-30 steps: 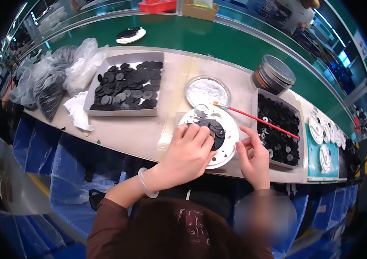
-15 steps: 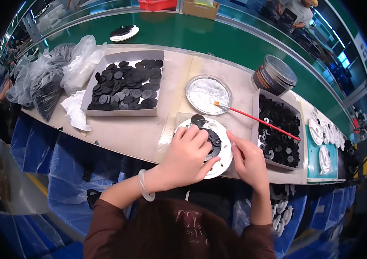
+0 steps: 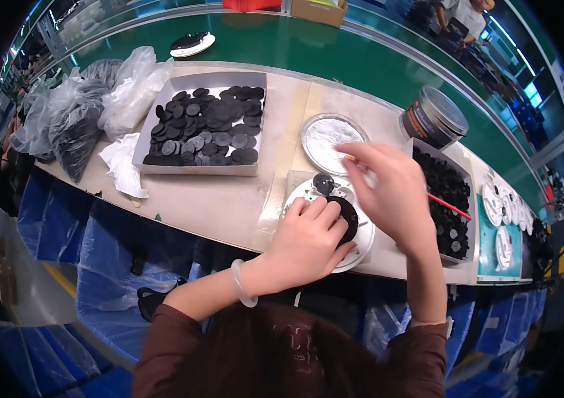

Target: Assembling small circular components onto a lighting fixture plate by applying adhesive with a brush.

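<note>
My left hand (image 3: pixel 308 242) rests with curled fingers over a white round plastic housing (image 3: pixel 361 245), holding it on the bench. A large black disc (image 3: pixel 346 221) lies in the housing beside my fingers, and a smaller dark disc (image 3: pixel 324 184) sits at its far edge. Over the front of a round dish of white paste (image 3: pixel 328 136), my right hand (image 3: pixel 388 189) has its thumb and index finger around a paintbrush (image 3: pixel 449 207) near the bristle end. The red handle of the brush sticks out to the right, across a box of small black parts (image 3: pixel 444 176). My palm hides its middle.
A shallow box (image 3: pixel 262 123) of black gear discs stands left, beside plastic bags (image 3: pixel 76 113) and white tissue (image 3: pixel 121 162). At the back right is a round tub (image 3: pixel 433 119). White parts (image 3: pixel 504 249) lie on a teal mat; another assembly (image 3: pixel 192 45) sits on the green surface.
My right hand has left the housing's right edge and moved up to the paintbrush at the dish. A large black disc now shows in the housing. The view has shifted slightly.
</note>
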The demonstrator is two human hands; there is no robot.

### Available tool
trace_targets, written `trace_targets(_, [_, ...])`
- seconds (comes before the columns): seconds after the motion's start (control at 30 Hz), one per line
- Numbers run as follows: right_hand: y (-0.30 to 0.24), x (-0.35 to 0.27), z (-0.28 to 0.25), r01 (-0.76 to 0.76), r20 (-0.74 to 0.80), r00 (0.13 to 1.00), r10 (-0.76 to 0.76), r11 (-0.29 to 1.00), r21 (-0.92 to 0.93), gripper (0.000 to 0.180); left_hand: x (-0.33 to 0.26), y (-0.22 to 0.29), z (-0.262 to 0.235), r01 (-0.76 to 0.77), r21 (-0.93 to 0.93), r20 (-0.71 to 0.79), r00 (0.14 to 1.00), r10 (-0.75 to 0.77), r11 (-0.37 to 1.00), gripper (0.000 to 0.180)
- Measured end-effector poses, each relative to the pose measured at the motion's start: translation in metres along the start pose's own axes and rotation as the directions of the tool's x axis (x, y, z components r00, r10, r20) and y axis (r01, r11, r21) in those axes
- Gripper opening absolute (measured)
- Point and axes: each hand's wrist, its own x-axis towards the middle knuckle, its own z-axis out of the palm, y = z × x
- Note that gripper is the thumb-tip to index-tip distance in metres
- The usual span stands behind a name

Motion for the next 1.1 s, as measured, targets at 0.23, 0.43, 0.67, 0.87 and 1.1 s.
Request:
trace_targets(0.23, [-0.009, 0.086, 0.108, 0.203, 0.37, 0.903, -0.219, 0.976, 0.083, 0.017, 0.0, 0.005, -0.002, 0.012, 0.043, -0.007, 1.0, -0.011, 0.999, 0.025])
trace_targets(0.43, [0.0, 0.115, 0.155, 0.246, 0.605, 0.78, -0.162, 0.968, -0.058, 0.013, 0.001, 0.002, -0.001, 0.014, -0.014, -0.011, 1.0, -0.015, 1.0, 0.026])
trace_targets(0.67, [-0.003, 0.118, 0.155, 0.161, 0.614, 0.774, -0.154, 0.986, 0.044, 0.009, 0.001, 0.001, -0.002, 0.028, -0.012, -0.011, 1.0, -0.028, 1.0, 0.026])
trace_targets(0.87, [-0.006, 0.117, 0.102, 0.048, 0.544, 0.83, -0.121, 0.988, 0.145, 0.012, 0.004, 0.003, -0.002, 0.004, -0.017, 0.01, 1.0, -0.003, 1.0, 0.027])
trace_targets(1.1, [0.013, 0.052, -0.016, -0.298, 0.371, 0.92, 0.13, 0.845, 0.443, 0.015, 0.0, -0.001, -0.003, 0.049, 0.009, 0.041, 0.998, -0.05, 0.999, 0.027])
